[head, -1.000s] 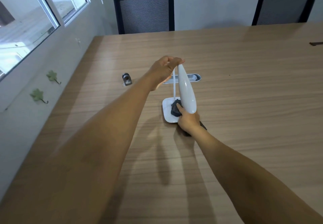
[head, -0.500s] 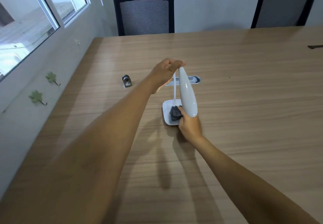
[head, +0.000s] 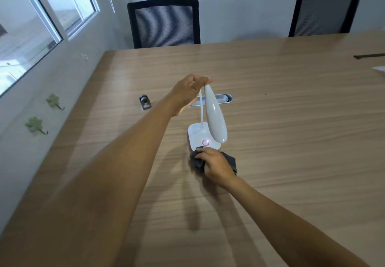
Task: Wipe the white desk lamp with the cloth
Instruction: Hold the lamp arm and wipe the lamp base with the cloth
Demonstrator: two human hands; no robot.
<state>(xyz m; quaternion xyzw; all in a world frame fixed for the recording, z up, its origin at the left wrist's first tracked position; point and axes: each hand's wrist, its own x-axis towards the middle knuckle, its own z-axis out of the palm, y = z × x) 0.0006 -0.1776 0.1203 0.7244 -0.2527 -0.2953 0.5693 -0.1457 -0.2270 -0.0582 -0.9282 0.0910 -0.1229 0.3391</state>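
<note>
A white desk lamp (head: 214, 116) stands on the wooden table (head: 291, 141), its long head hanging down over a square base with a pink ring button. My left hand (head: 188, 91) pinches the top of the lamp where the thin neck meets the head. My right hand (head: 216, 165) grips a dark grey cloth (head: 196, 160) at the front edge of the base, partly on the table. My fingers cover most of the cloth.
A small metal cylinder (head: 144, 101) sits left of the lamp, and a silver cable slot (head: 224, 98) lies behind it. Two black mesh chairs (head: 164, 24) stand at the far edge. The wall and windows run along the left. A dark strip (head: 368, 55) lies far right.
My right hand has slid the cloth off the top of the base toward me, to its front edge, uncovering the pink ring button. My left hand stays on the lamp's top.
</note>
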